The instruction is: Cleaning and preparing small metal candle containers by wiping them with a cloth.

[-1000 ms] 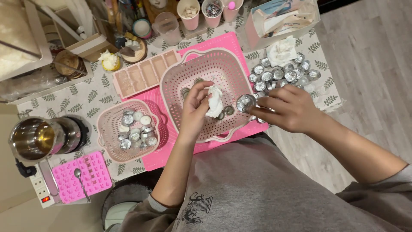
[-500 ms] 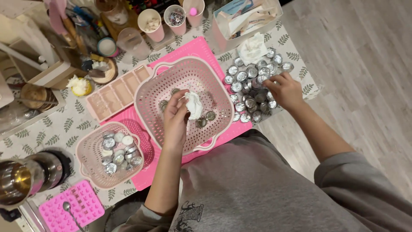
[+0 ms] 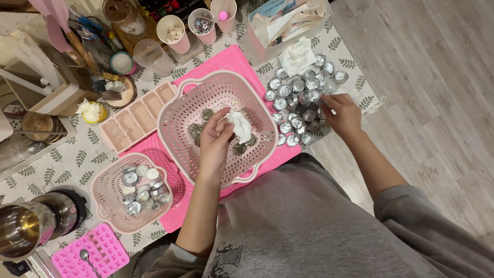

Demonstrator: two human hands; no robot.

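Leaf-printed cloth (image 3: 77, 159) covers the table, with pale wood-look flooring to the right. On a bright pink mat (image 3: 234, 59) sits a large pink perforated basket (image 3: 177, 110), square with rounded corners and handles. Over its middle the left hand (image 3: 215, 138) pinches a crumpled white tissue (image 3: 241, 126) between thumb and curled fingers; a few dull round metal cups (image 3: 196, 132) lie on the basket floor beneath. The right hand (image 3: 343, 116) rests at the edge of a heap of shiny silver tealight tins (image 3: 297, 92) just beside the basket, fingertips bent down onto them; whether it grips one cannot be told.

Behind the heap lies another crumpled white tissue (image 3: 298, 55) before an open box of papers (image 3: 288, 20). A smaller pink perforated basket (image 3: 105, 198) near the left forearm holds more tins and white wax rounds. A pale pink tray of oblong compartments (image 3: 136, 116) lies touching the big basket's left corner. Farther off stand pink cups (image 3: 174, 32), a clear plastic cup (image 3: 149, 56), a steel pot (image 3: 23, 229), and a hot-pink silicone mould (image 3: 100, 249) with a spoon (image 3: 86, 257) on it.
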